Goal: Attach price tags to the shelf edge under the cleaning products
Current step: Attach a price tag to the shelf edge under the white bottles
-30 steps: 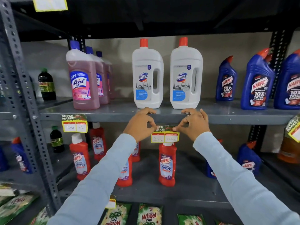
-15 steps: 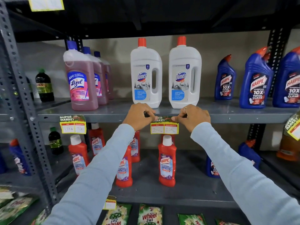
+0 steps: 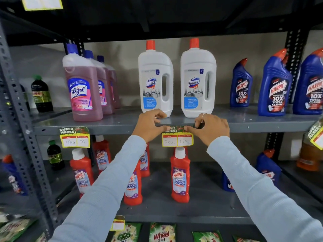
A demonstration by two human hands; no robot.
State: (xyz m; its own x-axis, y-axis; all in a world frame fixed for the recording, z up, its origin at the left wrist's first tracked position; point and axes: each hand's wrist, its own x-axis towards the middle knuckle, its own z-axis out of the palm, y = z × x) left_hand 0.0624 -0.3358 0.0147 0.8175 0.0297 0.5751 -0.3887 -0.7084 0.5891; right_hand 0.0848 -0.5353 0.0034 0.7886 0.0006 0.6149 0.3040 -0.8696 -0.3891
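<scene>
A yellow and green price tag (image 3: 177, 139) reading 200 and 160 hangs at the grey shelf edge (image 3: 108, 130), below two white Domex bottles (image 3: 155, 79). My left hand (image 3: 149, 124) pinches its upper left corner against the edge. My right hand (image 3: 212, 127) pinches its upper right corner, a ring on one finger. A dark strip runs along the edge between my fingers. A second tag (image 3: 74, 137) reading 150 and 75 hangs on the same edge under the pink Lizol bottles (image 3: 82, 88).
Blue Harpic bottles (image 3: 275, 84) stand at the shelf's right, with another tag (image 3: 316, 135) at the far right edge. Red Harpic bottles (image 3: 180, 175) fill the shelf below. Wheel packets (image 3: 161, 233) lie at the bottom. A perforated grey upright (image 3: 22, 128) stands on the left.
Both hands lifted the tag from below the shelf edge up onto it. It now sits against the edge with my fingers pressing its top corners.
</scene>
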